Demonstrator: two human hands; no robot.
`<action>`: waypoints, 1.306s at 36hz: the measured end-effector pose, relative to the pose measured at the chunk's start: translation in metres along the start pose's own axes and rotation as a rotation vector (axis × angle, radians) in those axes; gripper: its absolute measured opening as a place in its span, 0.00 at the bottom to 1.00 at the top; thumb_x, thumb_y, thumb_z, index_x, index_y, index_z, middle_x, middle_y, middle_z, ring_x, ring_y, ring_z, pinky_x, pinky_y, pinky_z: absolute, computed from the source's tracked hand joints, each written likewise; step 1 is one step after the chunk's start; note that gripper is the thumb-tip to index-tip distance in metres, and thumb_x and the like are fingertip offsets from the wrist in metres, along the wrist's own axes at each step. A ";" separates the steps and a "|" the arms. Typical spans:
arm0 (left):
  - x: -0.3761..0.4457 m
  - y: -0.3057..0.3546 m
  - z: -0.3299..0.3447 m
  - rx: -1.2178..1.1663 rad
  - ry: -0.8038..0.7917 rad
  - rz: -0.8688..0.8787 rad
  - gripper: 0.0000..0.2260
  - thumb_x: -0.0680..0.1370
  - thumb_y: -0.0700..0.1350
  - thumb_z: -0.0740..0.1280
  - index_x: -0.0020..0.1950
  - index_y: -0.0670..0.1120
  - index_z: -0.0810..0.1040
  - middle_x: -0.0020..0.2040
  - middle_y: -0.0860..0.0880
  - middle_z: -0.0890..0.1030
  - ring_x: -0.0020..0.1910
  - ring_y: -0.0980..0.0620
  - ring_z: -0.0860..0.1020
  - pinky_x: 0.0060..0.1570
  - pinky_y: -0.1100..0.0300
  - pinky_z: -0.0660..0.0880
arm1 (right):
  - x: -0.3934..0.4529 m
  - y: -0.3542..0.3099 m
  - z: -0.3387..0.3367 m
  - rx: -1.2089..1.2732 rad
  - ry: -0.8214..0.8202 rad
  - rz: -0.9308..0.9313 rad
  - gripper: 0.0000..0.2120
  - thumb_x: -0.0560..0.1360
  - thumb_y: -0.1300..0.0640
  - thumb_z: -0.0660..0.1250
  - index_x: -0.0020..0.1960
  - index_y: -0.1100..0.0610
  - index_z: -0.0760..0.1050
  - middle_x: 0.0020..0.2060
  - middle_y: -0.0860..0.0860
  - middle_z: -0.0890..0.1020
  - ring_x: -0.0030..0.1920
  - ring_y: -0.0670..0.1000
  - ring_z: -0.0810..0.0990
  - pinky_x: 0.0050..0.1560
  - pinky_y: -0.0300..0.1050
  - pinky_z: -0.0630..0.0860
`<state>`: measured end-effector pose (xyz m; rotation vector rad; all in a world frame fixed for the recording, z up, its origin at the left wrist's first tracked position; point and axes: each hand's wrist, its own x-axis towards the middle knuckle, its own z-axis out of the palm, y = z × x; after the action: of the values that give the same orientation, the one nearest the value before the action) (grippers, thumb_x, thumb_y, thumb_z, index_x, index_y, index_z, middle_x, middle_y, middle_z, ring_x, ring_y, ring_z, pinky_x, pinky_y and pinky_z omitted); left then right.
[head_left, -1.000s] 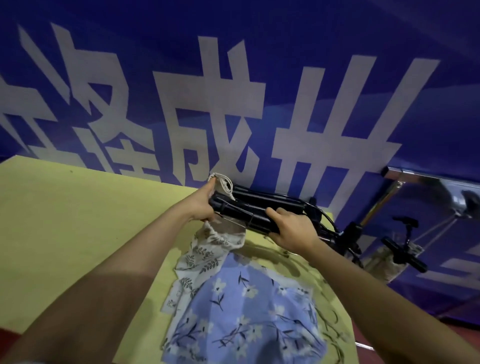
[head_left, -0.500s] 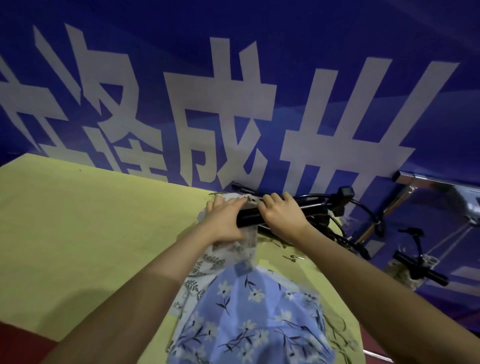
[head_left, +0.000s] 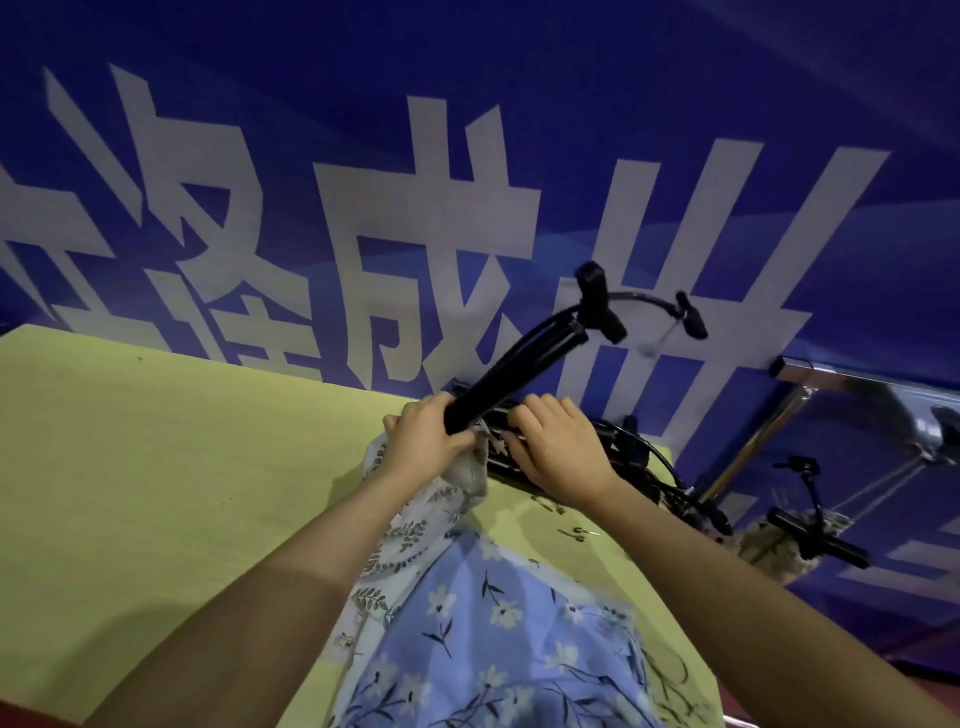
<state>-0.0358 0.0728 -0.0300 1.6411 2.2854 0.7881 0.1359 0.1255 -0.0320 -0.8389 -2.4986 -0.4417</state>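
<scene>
Black stand, tilted up toward the blue banner. I see the left hand gripping its lower end above the cloth bag. The right hand curls over the rods at the yellow table's far edge.

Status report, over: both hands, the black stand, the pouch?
Left hand grips lower end of black stand, tilted up toward the banner. Right hand on second stand lying flat, grip unclear. Floral pouch bunched under left hand.
</scene>
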 end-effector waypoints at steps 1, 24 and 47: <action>0.000 -0.001 -0.002 -0.035 0.012 -0.014 0.13 0.74 0.50 0.68 0.56 0.48 0.74 0.52 0.48 0.80 0.55 0.44 0.75 0.53 0.52 0.63 | 0.002 -0.002 0.002 0.078 -0.074 0.086 0.13 0.77 0.49 0.59 0.47 0.58 0.75 0.40 0.53 0.77 0.40 0.57 0.77 0.41 0.47 0.67; -0.017 -0.011 -0.024 -0.506 0.079 -0.131 0.14 0.67 0.46 0.70 0.47 0.53 0.68 0.45 0.54 0.77 0.51 0.45 0.76 0.58 0.40 0.71 | 0.049 -0.031 -0.012 1.059 -0.207 0.577 0.05 0.78 0.62 0.63 0.46 0.60 0.77 0.42 0.55 0.82 0.45 0.52 0.81 0.49 0.46 0.77; -0.023 -0.021 -0.009 -0.037 -0.080 -0.179 0.30 0.73 0.50 0.69 0.71 0.55 0.59 0.61 0.45 0.63 0.60 0.39 0.66 0.59 0.46 0.70 | 0.053 -0.039 -0.033 1.517 0.022 0.691 0.11 0.75 0.60 0.69 0.57 0.56 0.77 0.51 0.50 0.83 0.48 0.42 0.83 0.44 0.31 0.77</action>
<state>-0.0496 0.0441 -0.0366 1.4026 2.3078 0.7056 0.0849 0.1070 0.0178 -0.8168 -1.5631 1.4356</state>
